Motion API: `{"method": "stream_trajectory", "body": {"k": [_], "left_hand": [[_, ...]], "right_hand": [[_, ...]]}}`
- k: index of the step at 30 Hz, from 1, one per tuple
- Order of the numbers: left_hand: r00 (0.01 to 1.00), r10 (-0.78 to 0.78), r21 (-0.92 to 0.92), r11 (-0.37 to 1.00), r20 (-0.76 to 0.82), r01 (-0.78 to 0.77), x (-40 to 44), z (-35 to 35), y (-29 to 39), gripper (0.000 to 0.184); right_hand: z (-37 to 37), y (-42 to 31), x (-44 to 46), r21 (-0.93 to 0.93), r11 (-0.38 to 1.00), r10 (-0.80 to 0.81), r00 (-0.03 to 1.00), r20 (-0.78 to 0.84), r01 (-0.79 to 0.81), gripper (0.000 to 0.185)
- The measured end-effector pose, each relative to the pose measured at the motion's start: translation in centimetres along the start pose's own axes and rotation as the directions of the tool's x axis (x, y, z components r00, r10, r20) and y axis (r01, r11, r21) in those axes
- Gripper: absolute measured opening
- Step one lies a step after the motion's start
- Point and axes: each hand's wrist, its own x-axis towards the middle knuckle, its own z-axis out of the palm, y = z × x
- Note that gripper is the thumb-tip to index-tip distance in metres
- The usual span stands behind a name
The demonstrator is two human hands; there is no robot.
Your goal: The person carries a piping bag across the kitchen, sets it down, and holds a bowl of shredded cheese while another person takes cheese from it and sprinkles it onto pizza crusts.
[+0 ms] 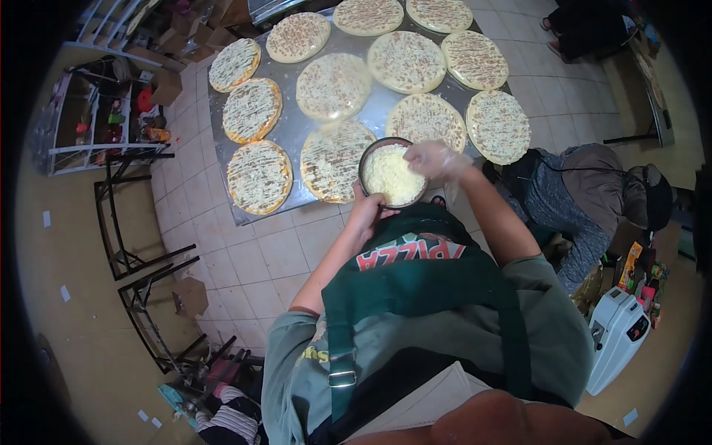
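Note:
My left hand (367,213) grips the near left rim of a dark round bowl (363,178), tilted toward me. Pale grated cheese (389,176) fills much of the bowl. Over the bowl's right side is my right hand (437,160) in a clear plastic glove, slightly blurred, its fingers curled together; what they hold, if anything, is hidden. Just beyond the bowl lies a pizza (330,159) with cheese and brown streaks of sauce. Another pizza (426,122) lies beyond my right hand, and a third pizza (258,178) is at the near left corner.
Several more pizzas cover the metal table (285,78). At right a person in a patterned sleeve (552,182) bends down close to my right arm. Black metal frames (122,222) and a shelf rack (55,126) stand at left. A white case (615,334) sits at lower right.

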Motion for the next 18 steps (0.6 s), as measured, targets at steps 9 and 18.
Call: {"method": "stream_trajectory", "body": {"k": [9,18], "left_hand": [[0.992,0.124,-0.023,0.992,-0.036,-0.125,0.8,1.7,0.1,0.066],[0.999,-0.017,-0.037,0.999,0.048,0.019,2.1,2.3,0.3,0.061]], "right_hand": [[5.1,-2.5,0.1,-0.23,0.962,0.161,0.986,0.045,-0.147,0.032],[1.8,2.0,-0.9,0.853,0.522,0.168,0.981,-0.101,-0.001,0.018]]}}
